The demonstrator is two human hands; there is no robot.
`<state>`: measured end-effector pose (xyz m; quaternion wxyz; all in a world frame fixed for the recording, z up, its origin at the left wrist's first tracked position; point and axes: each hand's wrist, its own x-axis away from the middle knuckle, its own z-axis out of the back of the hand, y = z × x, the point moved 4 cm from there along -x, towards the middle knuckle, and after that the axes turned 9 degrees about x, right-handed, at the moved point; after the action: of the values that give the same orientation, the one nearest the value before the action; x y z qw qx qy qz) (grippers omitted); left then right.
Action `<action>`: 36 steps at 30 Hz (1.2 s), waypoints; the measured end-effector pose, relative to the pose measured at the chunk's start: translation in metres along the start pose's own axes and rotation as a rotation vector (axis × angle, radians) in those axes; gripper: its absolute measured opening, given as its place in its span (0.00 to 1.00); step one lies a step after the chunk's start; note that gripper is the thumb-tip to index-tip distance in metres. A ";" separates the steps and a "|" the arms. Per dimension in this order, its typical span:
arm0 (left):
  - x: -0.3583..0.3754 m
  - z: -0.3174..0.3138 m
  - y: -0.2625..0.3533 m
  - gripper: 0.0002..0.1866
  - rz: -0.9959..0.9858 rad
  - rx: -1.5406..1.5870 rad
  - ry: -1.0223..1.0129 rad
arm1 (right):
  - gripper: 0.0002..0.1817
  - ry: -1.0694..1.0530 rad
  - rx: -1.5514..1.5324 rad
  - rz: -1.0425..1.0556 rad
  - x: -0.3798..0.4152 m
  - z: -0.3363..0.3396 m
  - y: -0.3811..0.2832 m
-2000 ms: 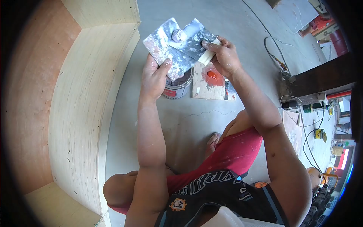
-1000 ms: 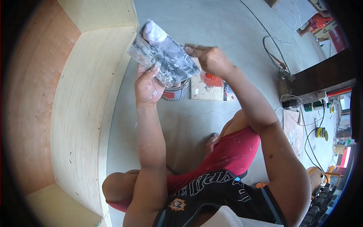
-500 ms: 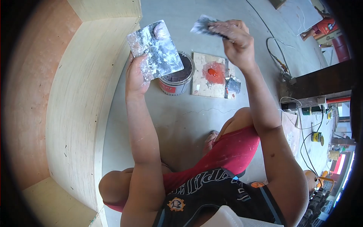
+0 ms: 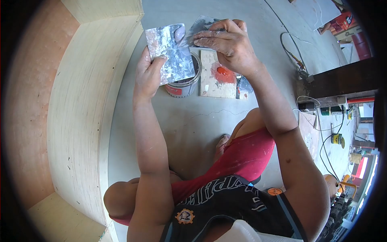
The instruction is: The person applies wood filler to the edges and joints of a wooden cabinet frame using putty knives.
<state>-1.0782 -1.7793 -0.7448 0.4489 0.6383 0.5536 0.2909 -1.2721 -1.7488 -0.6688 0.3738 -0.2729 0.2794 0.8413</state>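
My left hand (image 4: 148,76) grips a smeared metal plate (image 4: 171,56), its thumb on the near face. A lump of grey-mauve putty (image 4: 179,34) sits near the plate's upper right corner. In my right hand (image 4: 229,44) is a thin putty scraper (image 4: 199,27), pinched between thumb and fingers. The scraper's lower edge is at the plate's right side, close beside the putty; whether it touches is hard to tell. Below the plate stands an open tin (image 4: 181,89), partly covered by it, with grey material inside.
Right of the tin, a board (image 4: 209,86) bears a red paste blob (image 4: 222,71) and a second scraper (image 4: 245,86). A pale plywood structure (image 4: 80,105) rises at left. Cables (image 4: 288,44) and a dark beam (image 4: 338,80) lie at right. Another person's red clothing (image 4: 342,22) shows far back.
My right hand has moved left and brought the scraper to the plate's edge. The plate has shifted slightly right and turned more upright in my left hand.
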 end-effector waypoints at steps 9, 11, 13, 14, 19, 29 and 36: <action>0.008 0.006 -0.003 0.17 -0.085 -0.073 0.071 | 0.16 -0.125 -0.080 -0.010 -0.006 -0.016 -0.017; 0.007 0.011 -0.005 0.17 -0.110 -0.048 0.114 | 0.16 -0.160 -0.099 -0.018 -0.004 -0.020 -0.018; 0.006 0.015 -0.003 0.18 -0.134 -0.021 0.148 | 0.16 -0.229 -0.165 -0.033 0.000 -0.027 -0.018; 0.005 0.018 0.001 0.18 -0.179 0.028 0.216 | 0.16 -0.227 -0.162 -0.041 0.002 -0.027 -0.017; 0.001 0.030 0.027 0.21 -0.320 0.372 0.472 | 0.20 -0.160 -0.396 -0.309 0.016 -0.042 0.006; -0.001 0.003 -0.013 0.23 -0.051 0.766 0.177 | 0.26 0.129 -0.753 -0.304 0.003 -0.031 -0.031; 0.006 0.005 -0.008 0.25 -0.166 0.749 0.165 | 0.26 0.063 -0.407 -0.211 0.007 -0.033 -0.029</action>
<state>-1.0758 -1.7751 -0.7547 0.1608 0.6854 0.7054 0.0820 -1.2448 -1.7513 -0.7038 0.3882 -0.3963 0.0854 0.8276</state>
